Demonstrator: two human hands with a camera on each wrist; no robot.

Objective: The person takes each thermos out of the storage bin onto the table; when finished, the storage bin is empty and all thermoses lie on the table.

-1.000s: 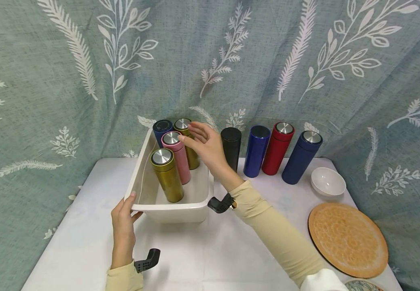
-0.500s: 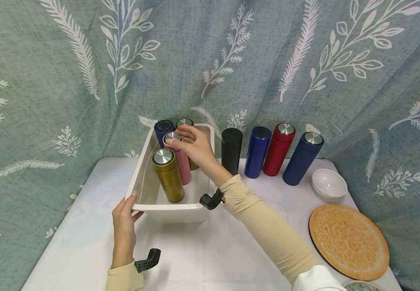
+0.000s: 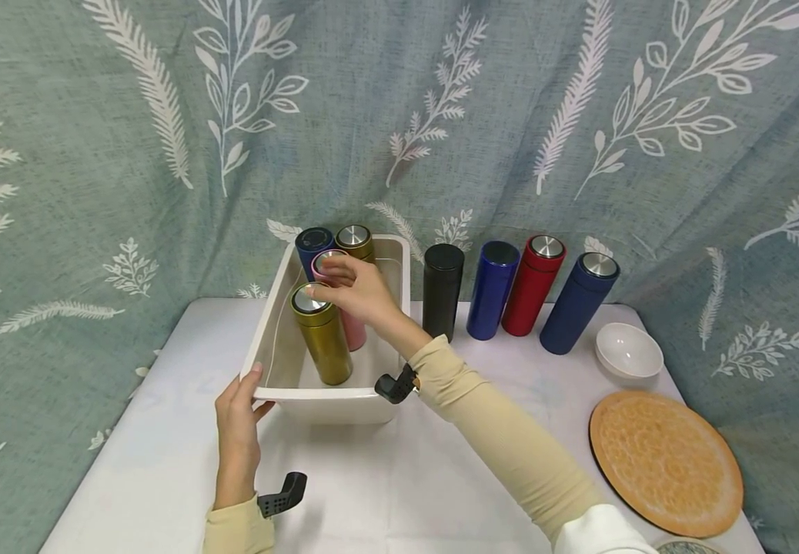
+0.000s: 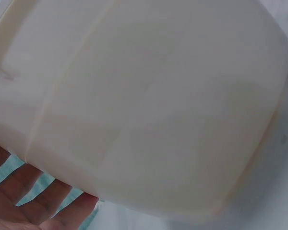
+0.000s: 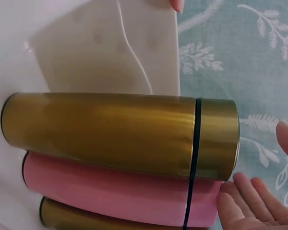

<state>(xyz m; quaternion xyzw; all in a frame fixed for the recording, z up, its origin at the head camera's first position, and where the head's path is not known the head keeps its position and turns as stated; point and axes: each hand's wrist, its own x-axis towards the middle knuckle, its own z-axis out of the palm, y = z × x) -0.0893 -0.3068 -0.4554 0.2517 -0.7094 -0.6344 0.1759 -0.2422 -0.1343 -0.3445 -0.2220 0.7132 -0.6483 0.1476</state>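
A white plastic bin (image 3: 323, 395) stands on the table with several thermos flasks upright inside. At its near left corner my left hand (image 3: 236, 431) grips the rim, thumb on top; its fingers (image 4: 36, 196) show along the wall in the left wrist view. My right hand (image 3: 365, 296) hovers over the bin with thumb and fingers apart. Its fingertips are beside the cap of the pink flask (image 5: 120, 189), while the thumb stands off from the cap of the front gold flask (image 5: 110, 132). A second gold flask (image 3: 363, 248) and a dark blue flask (image 3: 309, 245) stand behind.
Right of the bin stand a black flask (image 3: 442, 296), a blue flask (image 3: 493, 292), a red flask (image 3: 533, 288) and a navy flask (image 3: 576, 308). A white bowl (image 3: 628, 351) and a round orange mat (image 3: 666, 465) lie farther right. A patterned curtain (image 3: 372, 115) hangs behind.
My right hand has moved nearer and left, from over the back gold flask past the pink one to the front gold flask. My left hand has kept its hold on the bin.
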